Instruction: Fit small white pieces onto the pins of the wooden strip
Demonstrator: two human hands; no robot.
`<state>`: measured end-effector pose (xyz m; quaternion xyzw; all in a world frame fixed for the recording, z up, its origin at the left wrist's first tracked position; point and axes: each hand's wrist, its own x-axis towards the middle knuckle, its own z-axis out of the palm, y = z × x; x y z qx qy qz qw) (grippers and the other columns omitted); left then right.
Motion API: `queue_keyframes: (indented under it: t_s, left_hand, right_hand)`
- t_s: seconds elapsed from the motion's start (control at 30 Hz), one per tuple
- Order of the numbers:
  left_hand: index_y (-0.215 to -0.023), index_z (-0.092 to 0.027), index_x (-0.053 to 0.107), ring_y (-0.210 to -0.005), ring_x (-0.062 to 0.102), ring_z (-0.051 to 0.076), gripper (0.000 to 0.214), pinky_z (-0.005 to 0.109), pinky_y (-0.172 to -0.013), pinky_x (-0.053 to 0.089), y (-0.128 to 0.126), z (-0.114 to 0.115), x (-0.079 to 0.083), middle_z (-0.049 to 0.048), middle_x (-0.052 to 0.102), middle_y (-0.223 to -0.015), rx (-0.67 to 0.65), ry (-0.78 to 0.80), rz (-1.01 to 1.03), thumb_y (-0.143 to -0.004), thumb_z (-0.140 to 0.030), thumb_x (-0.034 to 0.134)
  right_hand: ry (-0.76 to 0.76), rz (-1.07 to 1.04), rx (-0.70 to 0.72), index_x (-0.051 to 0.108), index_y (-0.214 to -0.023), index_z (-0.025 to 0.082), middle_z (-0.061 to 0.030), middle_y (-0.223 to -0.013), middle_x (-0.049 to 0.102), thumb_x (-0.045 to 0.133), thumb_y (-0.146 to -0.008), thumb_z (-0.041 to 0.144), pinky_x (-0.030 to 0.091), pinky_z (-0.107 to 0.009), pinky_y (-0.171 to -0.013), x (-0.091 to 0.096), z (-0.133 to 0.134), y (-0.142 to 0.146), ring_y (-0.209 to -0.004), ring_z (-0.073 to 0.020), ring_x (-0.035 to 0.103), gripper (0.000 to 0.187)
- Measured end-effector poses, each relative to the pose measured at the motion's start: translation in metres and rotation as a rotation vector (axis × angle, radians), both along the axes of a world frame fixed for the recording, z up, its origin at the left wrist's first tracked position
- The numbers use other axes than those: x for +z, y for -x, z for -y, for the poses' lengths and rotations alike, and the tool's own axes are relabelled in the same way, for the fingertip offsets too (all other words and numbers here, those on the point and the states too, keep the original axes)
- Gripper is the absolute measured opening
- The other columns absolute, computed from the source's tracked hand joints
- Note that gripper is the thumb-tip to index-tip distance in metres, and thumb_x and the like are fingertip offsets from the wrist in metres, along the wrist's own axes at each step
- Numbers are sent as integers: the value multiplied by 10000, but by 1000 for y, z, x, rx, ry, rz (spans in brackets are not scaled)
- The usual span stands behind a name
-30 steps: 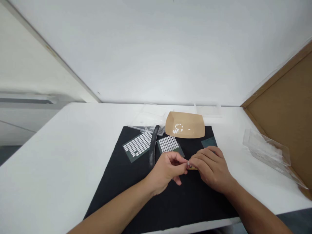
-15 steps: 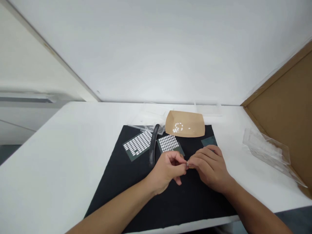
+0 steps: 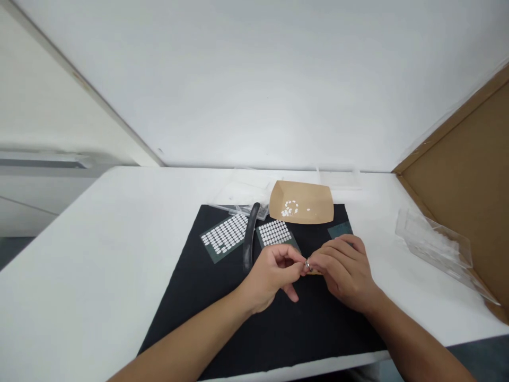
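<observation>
My left hand (image 3: 271,276) and my right hand (image 3: 342,268) meet fingertip to fingertip over a black mat (image 3: 222,313). Both pinch a tiny shiny piece (image 3: 307,263) between them; I cannot make out what it is. A small tan strip (image 3: 315,272) shows under my right fingers. Just behind my left hand lies a dark card with rows of white dots (image 3: 274,234). A larger dotted card (image 3: 225,236) sits further left.
A black curved tool (image 3: 249,239) lies between the two dotted cards. A brown paper tray (image 3: 301,208) with several white bits stands at the mat's far edge. Clear plastic packaging (image 3: 435,244) lies at the right near a brown board (image 3: 465,175). The white table (image 3: 99,254) surrounds the mat.
Both hands have shifted very slightly away from me while keeping their pinch together. Nothing else has moved.
</observation>
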<state>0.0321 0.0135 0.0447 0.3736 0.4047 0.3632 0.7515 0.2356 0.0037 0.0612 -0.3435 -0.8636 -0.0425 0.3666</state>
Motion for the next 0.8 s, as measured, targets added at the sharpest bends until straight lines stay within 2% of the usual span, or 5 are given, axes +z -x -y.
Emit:
queue_keyframes:
  t_s: [0.27,0.8]
  left_hand:
    - [-699,-114,655,-618,585,115,463,202,-365,586,1,0,0,29,647,-733,-6,-15,20,-632,-436,981]
    - [-722,-110,692,-687,630,142,432,204,-424,613,8,-5,3,44,670,-759,-49,7,-21,-650,-430,973]
  right_hand:
    - [-29,25,-1,669,-1040,228,20,-936,811,610,-1039,79,399,-400,-967,0,2,-1,-868,-161,708,160]
    - [-44,49,-26,691,-1077,248,40,-999,826,613,-1041,86,373,-419,-1034,-3,6,-4,-890,-154,722,183]
